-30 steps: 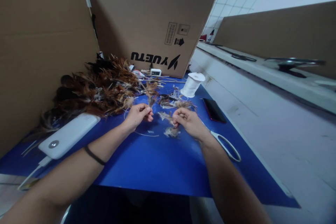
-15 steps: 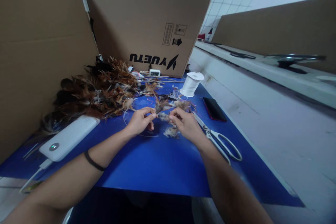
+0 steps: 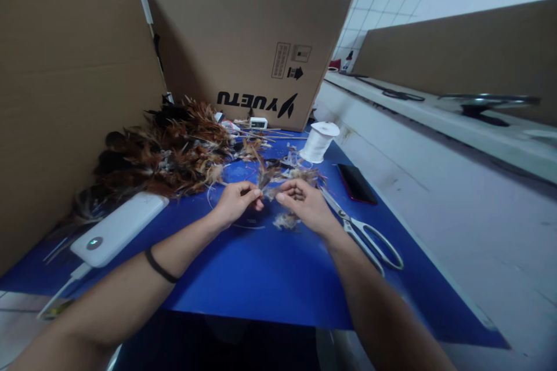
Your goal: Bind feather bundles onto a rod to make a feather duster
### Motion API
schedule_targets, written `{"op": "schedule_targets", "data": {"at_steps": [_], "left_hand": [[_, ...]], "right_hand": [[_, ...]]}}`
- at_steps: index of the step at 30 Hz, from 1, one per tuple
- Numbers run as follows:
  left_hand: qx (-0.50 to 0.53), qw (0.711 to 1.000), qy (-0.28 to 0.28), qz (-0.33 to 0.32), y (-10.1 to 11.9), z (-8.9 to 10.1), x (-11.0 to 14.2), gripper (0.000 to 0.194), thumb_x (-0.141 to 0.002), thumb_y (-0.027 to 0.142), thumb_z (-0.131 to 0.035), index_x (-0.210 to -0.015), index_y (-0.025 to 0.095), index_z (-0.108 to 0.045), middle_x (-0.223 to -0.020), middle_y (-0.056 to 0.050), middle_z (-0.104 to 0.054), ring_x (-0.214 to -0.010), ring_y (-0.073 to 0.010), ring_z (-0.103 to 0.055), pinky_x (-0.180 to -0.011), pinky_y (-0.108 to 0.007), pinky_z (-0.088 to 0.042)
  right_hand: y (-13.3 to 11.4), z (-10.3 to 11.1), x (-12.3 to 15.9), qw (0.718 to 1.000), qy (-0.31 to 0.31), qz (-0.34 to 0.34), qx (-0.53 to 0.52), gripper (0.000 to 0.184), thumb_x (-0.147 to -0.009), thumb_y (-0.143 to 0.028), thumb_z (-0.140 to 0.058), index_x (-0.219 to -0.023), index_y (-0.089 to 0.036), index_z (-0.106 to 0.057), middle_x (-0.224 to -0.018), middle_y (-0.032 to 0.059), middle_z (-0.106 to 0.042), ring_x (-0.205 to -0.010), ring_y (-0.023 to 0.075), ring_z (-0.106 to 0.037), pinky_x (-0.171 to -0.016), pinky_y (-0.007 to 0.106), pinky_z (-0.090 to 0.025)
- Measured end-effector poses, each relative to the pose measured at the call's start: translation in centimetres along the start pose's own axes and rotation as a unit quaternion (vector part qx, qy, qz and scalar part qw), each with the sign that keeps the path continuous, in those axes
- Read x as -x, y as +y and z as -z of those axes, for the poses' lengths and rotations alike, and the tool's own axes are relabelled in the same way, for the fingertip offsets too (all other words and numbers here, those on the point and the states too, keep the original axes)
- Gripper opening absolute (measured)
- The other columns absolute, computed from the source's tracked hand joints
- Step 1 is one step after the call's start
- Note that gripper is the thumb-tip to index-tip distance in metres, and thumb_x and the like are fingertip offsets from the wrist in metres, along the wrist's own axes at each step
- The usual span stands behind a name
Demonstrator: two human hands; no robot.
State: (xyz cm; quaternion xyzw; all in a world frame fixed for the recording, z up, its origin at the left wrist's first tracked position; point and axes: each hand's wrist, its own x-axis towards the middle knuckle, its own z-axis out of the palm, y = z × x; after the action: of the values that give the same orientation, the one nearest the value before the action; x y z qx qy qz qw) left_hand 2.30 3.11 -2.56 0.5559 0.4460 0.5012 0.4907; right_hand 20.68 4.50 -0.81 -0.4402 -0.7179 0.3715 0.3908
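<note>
Between the thumb and forefinger of my left hand [image 3: 241, 203] stands a brown feather [image 3: 264, 173], its tip pointing up and away from me. My right hand [image 3: 302, 202] faces it a short way to the right, thumb and fingertips drawn together at the feather's fluffy lower end; whether fluff is caught between them is too small to make out. Below the right fingers lies a tuft of grey-beige down [image 3: 286, 221] on the blue table [image 3: 261, 278]. Just behind the hands are more loose feathers [image 3: 304, 175] and clear plastic bits.
A large heap of brown and black feathers [image 3: 169, 156] fills the back left, with a white power bank [image 3: 119, 229] before it. Scissors [image 3: 363, 232], a dark phone [image 3: 357, 184] and a white spool [image 3: 319, 142] lie right. Cardboard [image 3: 243, 40] walls the back and left.
My left hand has moved right with the feather, bringing it close to my right hand. My right fingers have shifted slightly at the feather's lower end. The scissors show more fully.
</note>
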Motion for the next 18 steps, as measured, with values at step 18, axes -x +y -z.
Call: {"op": "schedule_targets", "data": {"at_steps": [18], "left_hand": [[0.057, 0.994, -0.078, 0.055, -0.5, -0.4, 0.5, 0.027, -0.073, 0.038, -0.063, -0.072, 0.011, -0.059, -0.059, -0.004, -0.065, -0.052, -0.0107, -0.06, -0.056, -0.023, -0.048]], "right_hand": [[0.6, -1.3, 0.4, 0.993, -0.049, 0.044, 0.102, 0.021, -0.079, -0.033, -0.054, -0.077, -0.019, -0.069, -0.062, -0.0008, -0.063, -0.053, 0.0108, -0.05, -0.051, 0.023, -0.037]]}}
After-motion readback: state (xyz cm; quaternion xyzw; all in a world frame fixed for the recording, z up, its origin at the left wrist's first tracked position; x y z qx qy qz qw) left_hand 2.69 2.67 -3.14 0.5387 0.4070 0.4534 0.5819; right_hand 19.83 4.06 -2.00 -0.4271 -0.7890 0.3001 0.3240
